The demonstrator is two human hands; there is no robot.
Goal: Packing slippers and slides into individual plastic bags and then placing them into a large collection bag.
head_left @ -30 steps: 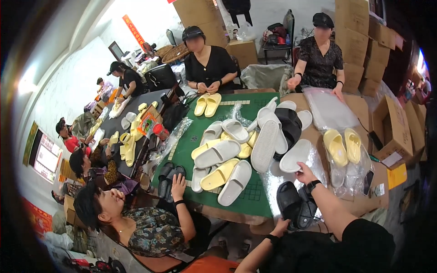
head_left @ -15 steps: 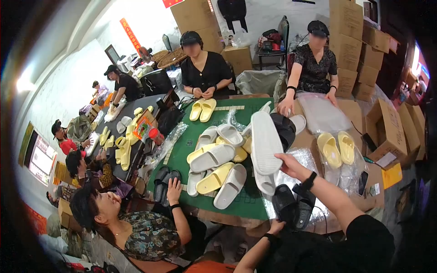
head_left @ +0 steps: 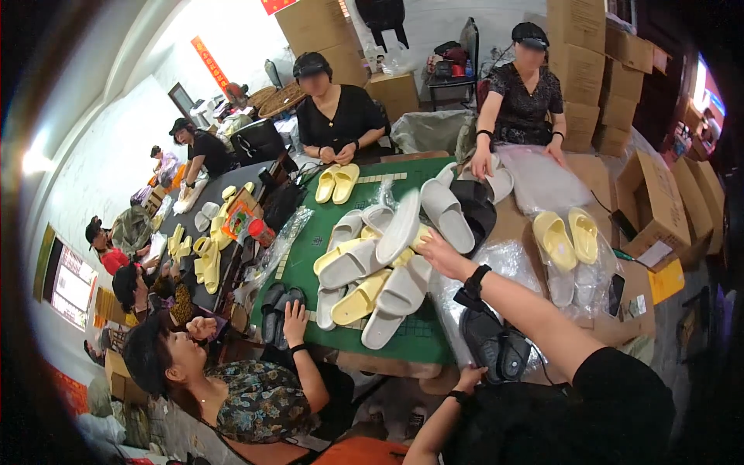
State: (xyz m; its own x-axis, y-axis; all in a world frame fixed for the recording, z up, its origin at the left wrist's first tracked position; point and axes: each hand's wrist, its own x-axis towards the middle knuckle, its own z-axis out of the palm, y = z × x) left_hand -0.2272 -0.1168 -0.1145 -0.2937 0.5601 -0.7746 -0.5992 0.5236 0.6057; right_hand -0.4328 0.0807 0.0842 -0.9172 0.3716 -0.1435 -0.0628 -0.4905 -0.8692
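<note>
Grey, a blurred slipper (head_left: 399, 227) sits at 10 o'clock from the right hand (head_left: 440, 255); the left hand (head_left: 470, 379) touches a black slipper (head_left: 481, 339) at 1 o'clock. Cannot tell whether either pinches.

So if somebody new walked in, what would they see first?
Probably the big heap of grey and yellow slippers mid-picture, on the green tabletop. Next, the blurred grey slipper tilted up over that heap, beside the person's right fingers. Then maybe the bright yellow pair toward the right.
</note>
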